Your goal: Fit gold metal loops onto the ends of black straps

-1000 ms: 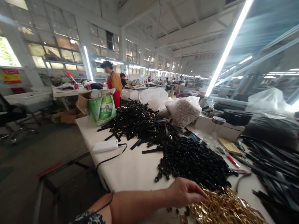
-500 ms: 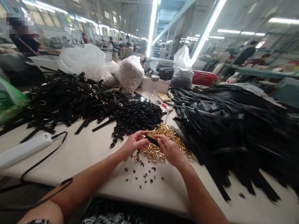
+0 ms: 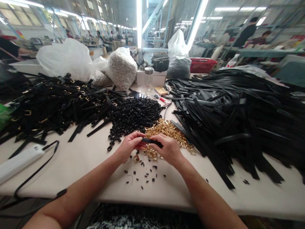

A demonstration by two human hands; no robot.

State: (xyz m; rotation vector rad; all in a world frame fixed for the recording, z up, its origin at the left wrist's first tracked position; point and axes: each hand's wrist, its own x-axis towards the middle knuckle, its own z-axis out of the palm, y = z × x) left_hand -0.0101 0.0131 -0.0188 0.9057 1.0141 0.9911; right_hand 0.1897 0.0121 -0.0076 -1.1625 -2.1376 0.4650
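Between my two hands a short black strap [image 3: 150,141] lies nearly level above the table. My left hand [image 3: 130,144] is closed on its left end, thumb on top. Fingers of my right hand [image 3: 168,149] are wrapped round the right end. Just behind and under the hands spreads a pile of gold buckles [image 3: 166,129]. Beyond my left hand is a heap of small black loops [image 3: 135,116]. Small black bits [image 3: 147,175] and a single gold buckle [image 3: 136,158] lie on the table in front of the hands.
Long black straps [image 3: 219,114] cover the right side, and black straps with gold buckles [image 3: 52,108] the left. A white power strip [image 3: 21,162] with a cable lies at left. Plastic bags [image 3: 122,68], a glass jar [image 3: 149,79] and a red basket [image 3: 202,65] stand behind.
The view has tilted down and turned slightly right. The strap has gone from slanting to nearly level, and my right hand has closed further over its end.
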